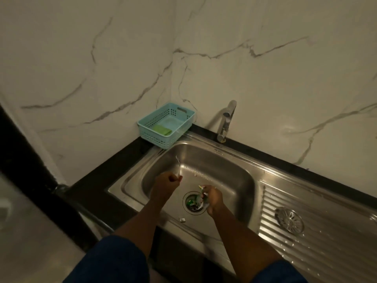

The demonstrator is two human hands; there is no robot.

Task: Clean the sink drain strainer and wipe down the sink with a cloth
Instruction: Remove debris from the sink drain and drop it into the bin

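Blue sleeves were seen lowest; over the drain the right hand was clenched on scraps — clearing judged underway. Left of it the left hand was curled, contents unclear; rightward the strainer awaited rinsing

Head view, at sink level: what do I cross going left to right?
Left hand → drain opening → right hand, gripping debris → strainer lying on the drainboard. The basket and faucet overlap the hands, so they are left out.

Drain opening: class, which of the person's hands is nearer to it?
Right. The right hand sits at the edge of the drain opening, gripping scraps; the left hand is farther back-left.
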